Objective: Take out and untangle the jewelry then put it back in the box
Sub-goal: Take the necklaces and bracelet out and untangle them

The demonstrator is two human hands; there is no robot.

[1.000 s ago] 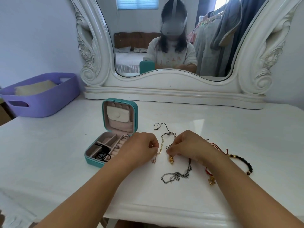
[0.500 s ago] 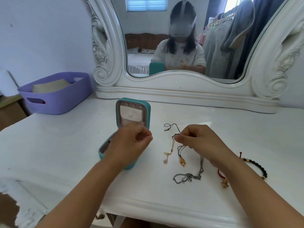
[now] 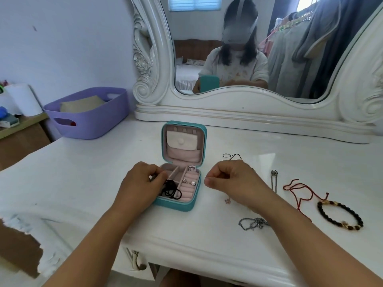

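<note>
On the white tabletop the teal jewelry box stands open, lid upright, and the left hand reaches into its left side, fingers curled together just above the coiled black cord; whether they pinch anything I cannot tell. Beside the box, the right hand hovers with its fingers folded loosely inward, thumb extended, and nothing clearly held.

Most of the jewelry lies out to the right: a thin black cord behind the right hand, a small pink charm below it, a silver chain near the front edge, a silver pendant, a red string and a dark beaded bracelet. Two rings sit in the box's padded rolls.

The likeliest trouble is the left hand dragging the black cord across the rolls and pulling the rings loose. The right forearm hangs over the silver chain, so a careless sweep could push it off the edge, or drag the red string onto the bracelet and knot them again. Leaning on the box's near wall could tip it.
</note>
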